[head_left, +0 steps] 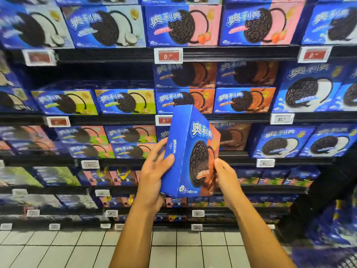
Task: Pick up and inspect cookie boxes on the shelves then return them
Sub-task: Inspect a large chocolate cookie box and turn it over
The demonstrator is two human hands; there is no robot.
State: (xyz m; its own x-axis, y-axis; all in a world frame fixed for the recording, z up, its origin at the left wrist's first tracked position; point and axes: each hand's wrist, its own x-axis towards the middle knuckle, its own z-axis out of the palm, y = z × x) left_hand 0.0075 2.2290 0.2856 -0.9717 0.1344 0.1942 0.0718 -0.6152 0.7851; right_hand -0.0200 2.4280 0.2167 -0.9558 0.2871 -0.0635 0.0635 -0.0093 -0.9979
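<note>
1. Left hand (154, 171): my fingers wrap the blue side panel of the cookie box (190, 151), thumb on the near edge, palm under the lower left corner. Grasping, not clenched hard. I'd keep it that way; cardboard dents if squeezed.
2. Box itself: off the shelf, in mid-air between both hands, in front of the shelves (212, 118). It stands on end, tilted, front w/ cookie print facing me, top corner overlapping the price tag (164, 120) behind it.
3. Right hand (225, 177): fingers curl round the orange right edge low down, thumb on the front face. Also grasping. Both hands sit low, so the top is free to wobble; I judge a slow turn is safer than a flick.
4. Step in hand, as I read it: inspection. To do it well I pivot the box btwn the two grips, one hand steadying while the other re-seats, and check back, sides, corners.
5. Further right: the same orange-blue boxes (244, 100) are stacked on the shelf. That's likely its home; can't see an obvious gap from here.
</note>
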